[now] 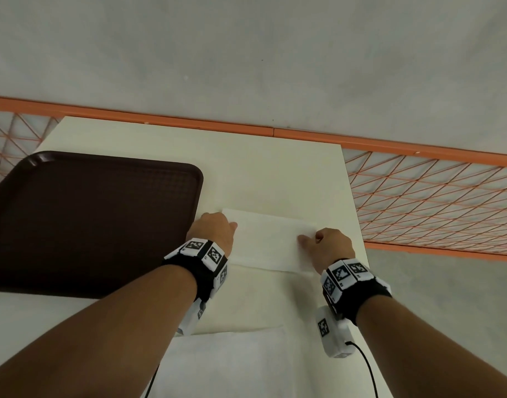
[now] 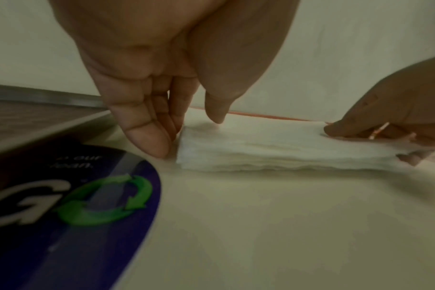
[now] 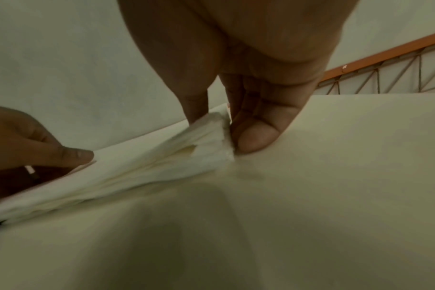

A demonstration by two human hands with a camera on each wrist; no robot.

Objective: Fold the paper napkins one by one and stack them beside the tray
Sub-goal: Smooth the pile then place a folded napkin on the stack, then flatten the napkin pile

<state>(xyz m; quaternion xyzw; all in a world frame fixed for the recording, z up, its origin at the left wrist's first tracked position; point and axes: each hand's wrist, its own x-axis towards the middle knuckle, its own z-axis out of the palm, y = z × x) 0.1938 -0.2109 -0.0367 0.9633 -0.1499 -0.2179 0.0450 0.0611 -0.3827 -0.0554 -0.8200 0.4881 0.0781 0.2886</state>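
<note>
A low stack of folded white napkins (image 1: 269,239) lies on the cream table (image 1: 275,173), just right of the dark brown tray (image 1: 88,219). My left hand (image 1: 215,229) holds the stack's left end. Its thumb sits on top and its fingers (image 2: 156,141) stand against the side of the stack (image 2: 273,149). My right hand (image 1: 330,242) pinches the right end between thumb and fingers (image 3: 256,137), and that end of the stack (image 3: 149,166) is slightly raised and crumpled. A flat white sheet of napkin (image 1: 232,363) lies near the front edge, between my forearms.
The tray holds nothing that I can see. A dark purple label with green arrows (image 2: 87,206) lies close to my left hand. The table's right edge (image 1: 353,214) runs just beyond my right hand, with orange mesh fencing (image 1: 419,196) past it.
</note>
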